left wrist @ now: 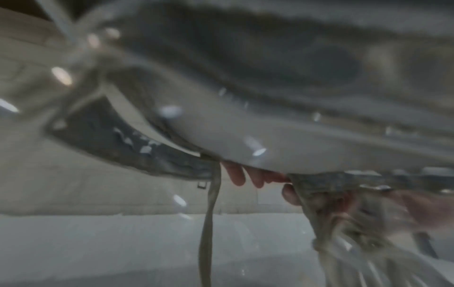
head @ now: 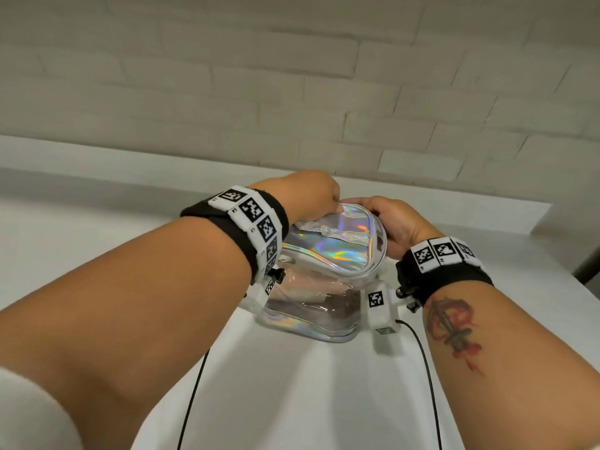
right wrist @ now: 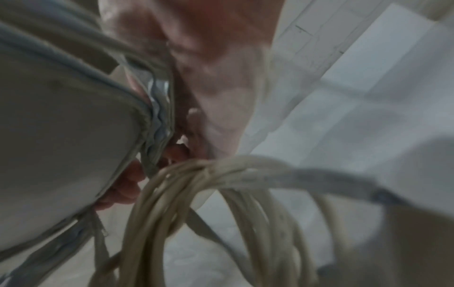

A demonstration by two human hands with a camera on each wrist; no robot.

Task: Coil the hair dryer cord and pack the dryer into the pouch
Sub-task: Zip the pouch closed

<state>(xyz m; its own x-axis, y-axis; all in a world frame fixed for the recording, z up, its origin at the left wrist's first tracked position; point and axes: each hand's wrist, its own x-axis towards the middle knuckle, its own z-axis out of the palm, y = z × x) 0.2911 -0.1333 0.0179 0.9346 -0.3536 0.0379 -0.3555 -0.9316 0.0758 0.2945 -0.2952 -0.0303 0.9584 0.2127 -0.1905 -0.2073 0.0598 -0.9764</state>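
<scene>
An iridescent pouch (head: 337, 251) with clear sides stands on the white table (head: 308, 401) between my wrists. Through its clear wall shows the hair dryer (head: 318, 298), pale pink and dark. My left hand (head: 336, 203) pinches the far top edge of the pouch's lid. My right hand (head: 376, 216) grips the lid's far right rim, thumb on top. In the right wrist view the cream cord (right wrist: 221, 194) lies coiled in several loops inside the clear wall, beside the lid's seam (right wrist: 152, 124). The left wrist view is blurred, with fingertips (left wrist: 245, 174) under the pouch (left wrist: 270, 126).
A pale brick wall (head: 292, 86) rises just behind the table. The table's right end (head: 548, 219) drops off near my right wrist. Two thin black cables (head: 428, 378) run from the wrist cameras back over the table.
</scene>
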